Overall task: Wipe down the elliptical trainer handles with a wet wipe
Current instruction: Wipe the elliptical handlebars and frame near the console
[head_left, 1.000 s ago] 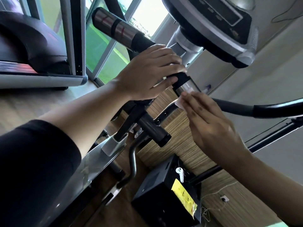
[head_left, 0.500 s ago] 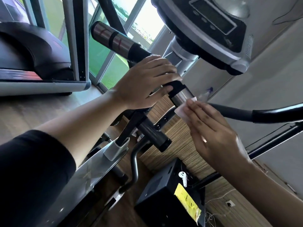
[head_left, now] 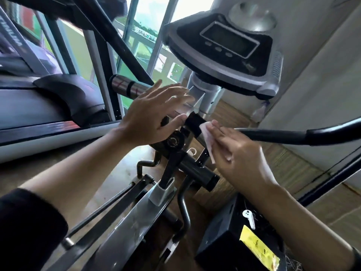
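The elliptical trainer (head_left: pixel 136 222) fills the middle of the view, its silver frame rising from the lower left to a grey column and, at the top, the console (head_left: pixel 230 47) with a dark screen. On the left a treadmill (head_left: pixel 48 106) lies close alongside, with only a narrow strip of wooden floor (head_left: pixel 109 159) between the two machines. To the right a pale wall (head_left: pixel 322 85) closes in, and a long black handle (head_left: pixel 293 133) runs out from the centre toward the right edge, crossing the open room there. The short fixed handle (head_left: pixel 127 89), with shiny sensor bands, sticks out to the left behind the left hand.

At the lower right a black box (head_left: pixel 224 237) sits on the floor — a white earbud (head_left: pixel 249 218) and a yellow packet (head_left: pixel 257 249) lie on its top.

The left hand (head_left: pixel 152 118) is open, fingers spread and straight, hovering by the column above the black clamp (head_left: pixel 194 124); the fingertips are motion-blurred, so contact there cannot be told, and it holds nothing. The right hand (head_left: pixel 238 151) lies palm down with fingers straight and together, pressing the wet wipe (head_left: pixel 207 137) flat against the bar just right of the clamp. The wipe shows as a pale edge at the fingertips and below the hand's left side — the rest is hidden under the hand.
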